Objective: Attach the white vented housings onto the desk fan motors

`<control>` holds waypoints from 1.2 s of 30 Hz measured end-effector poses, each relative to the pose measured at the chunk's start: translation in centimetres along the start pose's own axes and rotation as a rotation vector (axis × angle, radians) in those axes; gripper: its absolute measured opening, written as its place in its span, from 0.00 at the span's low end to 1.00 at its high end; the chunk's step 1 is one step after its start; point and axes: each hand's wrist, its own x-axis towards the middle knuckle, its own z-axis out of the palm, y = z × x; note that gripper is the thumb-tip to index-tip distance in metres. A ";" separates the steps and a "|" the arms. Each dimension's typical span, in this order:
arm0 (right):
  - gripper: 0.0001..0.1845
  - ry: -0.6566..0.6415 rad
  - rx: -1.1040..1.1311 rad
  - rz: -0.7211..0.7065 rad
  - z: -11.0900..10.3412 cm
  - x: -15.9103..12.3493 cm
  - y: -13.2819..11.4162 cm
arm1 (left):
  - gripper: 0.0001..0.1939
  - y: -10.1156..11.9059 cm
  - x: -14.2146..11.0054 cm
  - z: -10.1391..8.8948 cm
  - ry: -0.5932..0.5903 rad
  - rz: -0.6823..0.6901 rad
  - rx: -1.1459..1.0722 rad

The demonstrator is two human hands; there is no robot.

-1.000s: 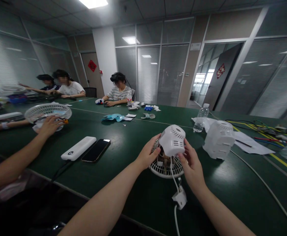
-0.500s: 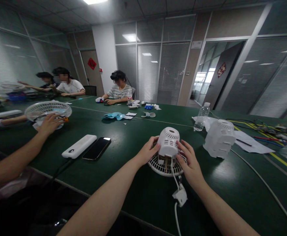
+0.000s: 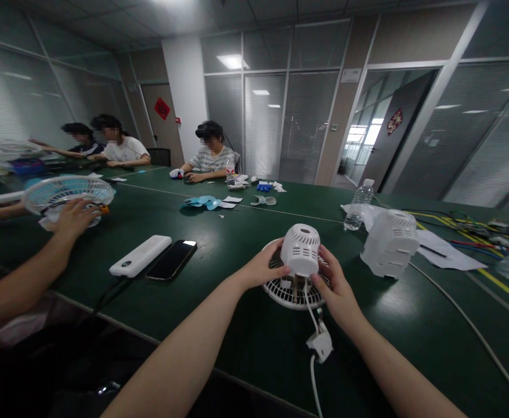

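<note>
A white vented fan motor cover point(image 3: 300, 251) sits upright over the back of a round white fan grille point(image 3: 275, 295), which lies on the green table. My left hand point(image 3: 263, 267) grips the cover's left side, thumb near the lower edge. On the opposite side my right hand point(image 3: 333, 277) holds it, thumb at the lower right corner. Below the cover, part of the inner motor area shows, mostly in shadow. A white cord point(image 3: 310, 307) runs from there toward me to a small white piece point(image 3: 321, 343).
A translucent white fan housing part point(image 3: 390, 244) and a plastic bottle point(image 3: 359, 204) stand right. Left lie a phone point(image 3: 172, 259) and a white power bank point(image 3: 141, 255). A neighbour's hand point(image 3: 75, 217) holds another fan grille point(image 3: 69, 191). Cables point(image 3: 476, 232) lie far right.
The cover has turned slightly and its lower edge sits a little higher. My thumbs have moved to that edge. The neighbour's grille has shifted left.
</note>
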 end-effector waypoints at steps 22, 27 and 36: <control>0.35 -0.061 0.004 -0.089 -0.9 -0.1 0.6 | 0.51 0.0 -0.1 -0.3 -0.072 -0.021 -0.076; 0.36 -0.077 -0.016 -0.089 -1.0 -0.1 0.7 | 0.51 -0.1 -0.2 -0.4 -0.093 -0.008 -0.090; 0.38 -0.107 -0.070 -0.117 -1.2 -0.1 0.5 | 0.52 -0.3 -0.2 -0.6 -0.120 -0.023 -0.100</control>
